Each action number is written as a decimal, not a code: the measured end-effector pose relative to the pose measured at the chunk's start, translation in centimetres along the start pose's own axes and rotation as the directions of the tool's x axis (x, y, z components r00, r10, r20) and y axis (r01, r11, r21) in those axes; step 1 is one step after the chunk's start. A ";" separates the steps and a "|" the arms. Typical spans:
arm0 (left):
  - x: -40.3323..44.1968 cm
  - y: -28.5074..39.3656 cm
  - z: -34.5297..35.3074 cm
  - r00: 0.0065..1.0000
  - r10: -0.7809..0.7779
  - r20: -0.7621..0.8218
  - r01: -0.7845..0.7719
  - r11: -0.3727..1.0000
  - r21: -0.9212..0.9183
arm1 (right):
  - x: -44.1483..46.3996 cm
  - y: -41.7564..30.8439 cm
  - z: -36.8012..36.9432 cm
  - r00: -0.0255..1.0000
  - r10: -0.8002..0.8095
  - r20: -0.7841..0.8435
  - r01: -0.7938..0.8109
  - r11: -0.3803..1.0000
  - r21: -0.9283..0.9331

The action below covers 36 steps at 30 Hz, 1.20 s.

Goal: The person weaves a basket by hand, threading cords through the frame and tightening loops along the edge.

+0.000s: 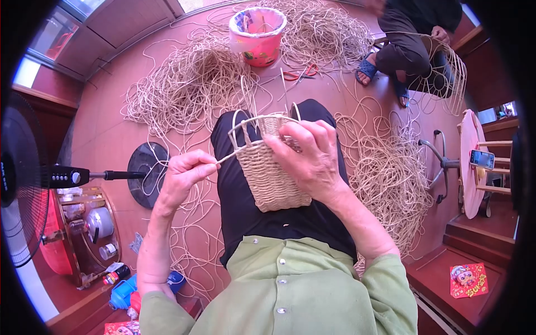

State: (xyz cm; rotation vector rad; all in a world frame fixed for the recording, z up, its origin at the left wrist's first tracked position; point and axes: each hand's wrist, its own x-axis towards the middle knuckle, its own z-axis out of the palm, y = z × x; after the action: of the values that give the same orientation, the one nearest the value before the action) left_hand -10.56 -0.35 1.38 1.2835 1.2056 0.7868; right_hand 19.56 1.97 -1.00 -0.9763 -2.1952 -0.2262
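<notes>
A small woven basket [271,177] of straw-coloured cord rests on my lap, tilted, with loops of cord standing up along its rim. My right hand [310,153] wraps over the basket's right side, the fingers at the rim. To the left, my left hand [191,170] is closed in a pinch on a cord strand [226,158], which runs tight to the basket's upper left corner. The far side of the basket is partly hidden by my right hand.
Heaps of loose cord [190,84] cover the floor ahead and at right. A pink bucket [258,42] and red-handled scissors [301,73] are in front. A standing fan [22,178] is at left. Another person [413,42] sits at the upper right with a cord frame.
</notes>
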 end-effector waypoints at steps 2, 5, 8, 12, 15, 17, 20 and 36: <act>0.4 0.2 -0.4 0.991 0.122 0.055 -0.128 0.984 0.127 | -0.5 -0.1 -0.6 1.000 0.001 0.018 -0.001 1.000 -0.012; 1.9 0.0 -1.2 0.990 0.055 0.126 -0.066 0.994 0.091 | -0.3 -1.4 -1.1 0.999 0.028 0.040 -0.027 0.999 -0.027; 2.9 1.0 -1.2 0.989 0.048 0.139 -0.052 0.998 0.023 | 0.9 -2.8 -1.2 0.992 -0.036 0.121 0.043 0.997 -0.058; 4.0 1.8 -1.3 0.989 0.092 0.118 -0.112 0.978 0.174 | 1.5 -2.6 -1.7 0.992 -0.027 0.122 0.032 0.999 -0.035; 5.8 0.4 -0.1 0.977 0.196 0.088 -0.206 0.971 0.120 | 2.2 -2.3 -2.7 0.988 -0.041 0.147 0.042 0.999 -0.009; 6.7 -0.2 1.5 0.963 0.258 0.073 -0.259 0.966 0.010 | 2.8 -2.0 -3.1 0.989 -0.050 0.140 0.049 0.999 0.011; 8.0 -0.9 3.9 0.977 0.152 0.150 -0.146 0.988 -0.051 | 3.5 -1.3 -3.1 0.988 -0.056 0.144 0.057 0.998 -0.001; 6.3 -3.6 12.7 0.789 0.281 -0.546 -0.345 0.938 -0.017 | 5.2 -4.3 -5.4 0.962 -0.162 0.219 0.196 0.970 -0.144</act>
State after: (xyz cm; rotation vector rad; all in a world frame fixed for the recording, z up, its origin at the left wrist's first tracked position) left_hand 2.43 1.43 -5.11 1.2178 1.3693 1.5213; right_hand 17.01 -0.31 6.91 -0.9236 -2.4913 -0.4131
